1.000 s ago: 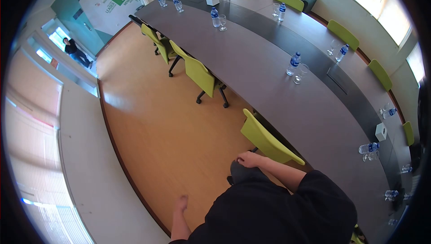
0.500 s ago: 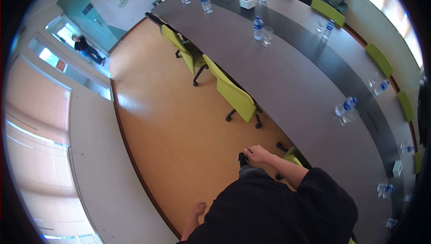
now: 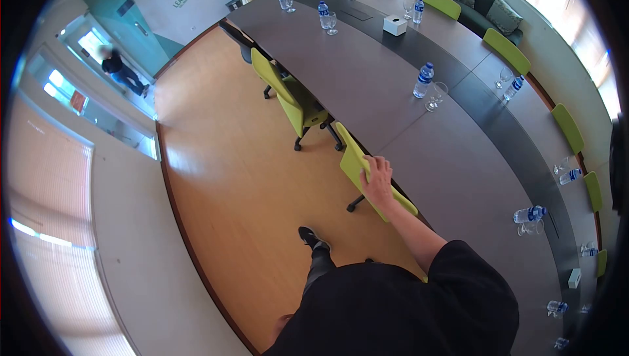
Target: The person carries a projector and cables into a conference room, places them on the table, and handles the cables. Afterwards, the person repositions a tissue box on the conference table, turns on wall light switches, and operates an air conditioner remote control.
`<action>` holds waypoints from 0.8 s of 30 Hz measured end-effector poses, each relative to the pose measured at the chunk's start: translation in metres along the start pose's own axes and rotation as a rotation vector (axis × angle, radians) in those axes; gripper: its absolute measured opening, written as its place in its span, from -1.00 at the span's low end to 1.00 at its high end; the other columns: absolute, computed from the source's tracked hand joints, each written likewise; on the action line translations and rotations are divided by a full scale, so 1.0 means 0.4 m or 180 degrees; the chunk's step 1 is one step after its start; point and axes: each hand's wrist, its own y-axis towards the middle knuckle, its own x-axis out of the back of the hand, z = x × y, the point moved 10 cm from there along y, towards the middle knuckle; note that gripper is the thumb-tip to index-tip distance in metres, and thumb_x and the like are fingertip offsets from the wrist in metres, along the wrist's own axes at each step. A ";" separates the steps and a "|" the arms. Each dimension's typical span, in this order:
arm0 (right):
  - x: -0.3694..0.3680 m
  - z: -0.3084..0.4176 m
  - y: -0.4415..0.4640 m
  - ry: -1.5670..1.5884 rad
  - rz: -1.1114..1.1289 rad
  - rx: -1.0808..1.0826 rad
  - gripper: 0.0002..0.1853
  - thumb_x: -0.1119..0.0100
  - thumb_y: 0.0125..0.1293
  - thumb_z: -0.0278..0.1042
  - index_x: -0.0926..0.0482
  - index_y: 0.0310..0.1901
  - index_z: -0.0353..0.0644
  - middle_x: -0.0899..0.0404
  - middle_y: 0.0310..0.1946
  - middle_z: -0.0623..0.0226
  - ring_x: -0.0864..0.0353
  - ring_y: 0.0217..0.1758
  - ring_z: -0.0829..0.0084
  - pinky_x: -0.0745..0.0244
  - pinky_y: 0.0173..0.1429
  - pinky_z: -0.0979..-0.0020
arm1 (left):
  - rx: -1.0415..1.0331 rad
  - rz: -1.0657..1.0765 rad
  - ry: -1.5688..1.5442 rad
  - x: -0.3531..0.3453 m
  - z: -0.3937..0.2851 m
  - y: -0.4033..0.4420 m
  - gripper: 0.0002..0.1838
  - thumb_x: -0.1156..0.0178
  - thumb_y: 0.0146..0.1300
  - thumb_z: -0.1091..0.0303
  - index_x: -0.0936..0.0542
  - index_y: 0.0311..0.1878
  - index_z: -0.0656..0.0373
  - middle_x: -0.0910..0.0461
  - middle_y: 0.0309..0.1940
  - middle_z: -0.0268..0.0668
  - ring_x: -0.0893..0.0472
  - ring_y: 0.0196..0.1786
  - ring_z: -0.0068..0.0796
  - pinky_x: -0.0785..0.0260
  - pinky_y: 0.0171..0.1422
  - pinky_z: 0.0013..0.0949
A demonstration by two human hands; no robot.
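My right hand is stretched forward over the green backrest of an office chair at the table's edge. Its fingers are apart and slightly bent, with nothing held in them; whether they touch the backrest I cannot tell. Only a small part of my left hand shows low beside my black shirt, its fingers hidden. The long grey table curves along my right side. On it, a water bottle stands beside a stemmed glass, and another bottle is nearer to me.
Another green chair stands farther along the table. Wooden floor runs between the table and the left wall. A person stands at the doorway. A tissue box sits on the table, and a dark sofa is behind it.
I have moved forward along the table. My right hand has gone up and forward from my front to the chair's backrest, its fingers spreading. My left hand has dropped mostly behind my shirt.
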 end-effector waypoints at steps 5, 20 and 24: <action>-0.107 -0.067 0.057 -0.0761 0.0170 -0.0559 -0.32 -0.38 0.55 -0.09 -0.47 0.60 -0.14 -0.52 0.38 0.02 -0.49 0.48 -0.05 -0.39 0.51 -0.08 | -0.1267 0.0157 0.0636 0.261 -0.402 0.216 -0.57 -0.32 0.65 0.11 -0.77 0.28 0.30 -0.86 -0.09 -0.15 -0.85 -0.12 -0.21 -0.72 0.00 -0.12; -0.278 -0.101 0.189 -0.0941 0.0716 -0.1631 -0.37 -0.41 0.56 0.04 -0.60 0.50 -0.15 -0.68 0.28 0.07 -0.68 0.33 0.01 -0.53 0.45 0.00 | -0.2435 0.0005 0.0421 0.648 -2.259 0.789 -0.56 -0.27 0.72 0.14 -0.64 0.52 0.05 -0.74 0.00 -0.23 -0.76 -0.19 -0.42 -0.68 -0.22 -0.30; -0.329 -0.100 0.281 -0.0798 0.0635 -0.1807 -0.38 -0.41 0.56 0.01 -0.62 0.49 -0.15 -0.71 0.26 0.07 -0.71 0.30 -0.01 -0.54 0.40 -0.01 | -0.2366 0.0057 0.0053 0.571 -2.551 0.856 -0.44 -0.27 0.72 0.05 -0.51 0.64 0.01 -0.66 0.26 -0.15 -0.78 -0.10 -0.33 -0.79 -0.23 -0.18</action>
